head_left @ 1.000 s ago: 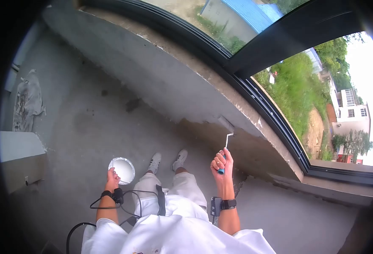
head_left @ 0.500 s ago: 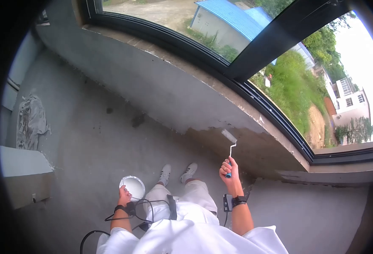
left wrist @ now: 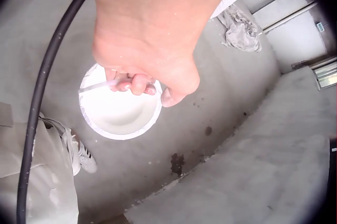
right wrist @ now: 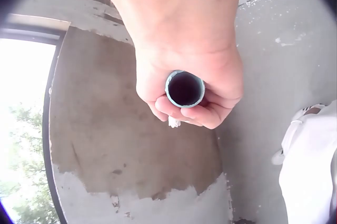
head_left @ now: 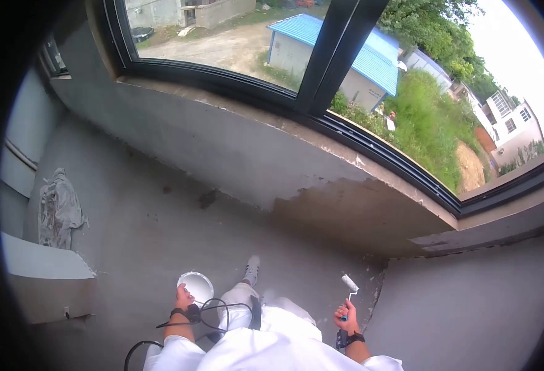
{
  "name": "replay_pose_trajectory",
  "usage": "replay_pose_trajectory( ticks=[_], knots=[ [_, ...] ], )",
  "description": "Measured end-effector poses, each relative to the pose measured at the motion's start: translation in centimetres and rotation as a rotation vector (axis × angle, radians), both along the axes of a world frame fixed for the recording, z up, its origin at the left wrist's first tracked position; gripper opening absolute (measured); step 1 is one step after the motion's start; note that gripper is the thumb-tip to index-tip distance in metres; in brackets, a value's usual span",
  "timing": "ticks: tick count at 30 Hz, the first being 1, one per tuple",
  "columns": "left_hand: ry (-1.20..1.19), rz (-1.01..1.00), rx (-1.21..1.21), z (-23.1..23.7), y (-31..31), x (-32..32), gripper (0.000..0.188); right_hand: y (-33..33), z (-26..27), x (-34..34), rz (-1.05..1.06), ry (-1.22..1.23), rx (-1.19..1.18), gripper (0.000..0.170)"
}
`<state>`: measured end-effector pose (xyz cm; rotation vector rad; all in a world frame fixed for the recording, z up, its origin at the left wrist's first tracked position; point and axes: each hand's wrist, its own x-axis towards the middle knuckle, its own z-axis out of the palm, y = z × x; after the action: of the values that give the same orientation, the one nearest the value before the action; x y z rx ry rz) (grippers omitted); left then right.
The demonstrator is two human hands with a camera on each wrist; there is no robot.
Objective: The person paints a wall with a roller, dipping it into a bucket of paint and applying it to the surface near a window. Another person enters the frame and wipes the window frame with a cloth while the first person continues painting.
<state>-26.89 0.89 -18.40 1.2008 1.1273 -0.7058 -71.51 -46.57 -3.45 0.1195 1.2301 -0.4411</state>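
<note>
Head: left hand (head_left: 185, 297) grips the handle of white bucket (head_left: 196, 287), beside the legs; right hand (head_left: 347, 316) holds small roller (head_left: 350, 284) over floor. Left wrist: fingers curled round bucket handle (left wrist: 97, 85). Right wrist: fingers wrapped round tubular blue grip (right wrist: 185, 89).

White bucket (head_left: 196, 286), blue-green roller handle (right wrist: 184, 105), grey-and-brown wall (head_left: 346, 204).

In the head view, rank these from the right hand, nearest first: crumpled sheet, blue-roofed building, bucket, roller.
1. Roller: gripped in the right hand.
2. Bucket: leftward, at the left hand.
3. Crumpled sheet: far left, on the floor.
4. Blue-roofed building: outside.
</note>
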Motion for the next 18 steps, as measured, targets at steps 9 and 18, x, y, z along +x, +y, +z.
replay_pose_trajectory(
  ticks=[9, 18],
  knots=[
    [-0.076, -0.427, 0.131, 6.7, -6.5, -0.2, 0.026, 12.4, -5.1, -12.4, -0.149, 0.104, 0.098, 0.033],
    [-0.107, -0.714, 0.180, 6.6, -14.6, 0.3, 0.029, 19.4, -4.9, -16.5, -0.225, 0.215, 0.139, 0.031]
  ],
)
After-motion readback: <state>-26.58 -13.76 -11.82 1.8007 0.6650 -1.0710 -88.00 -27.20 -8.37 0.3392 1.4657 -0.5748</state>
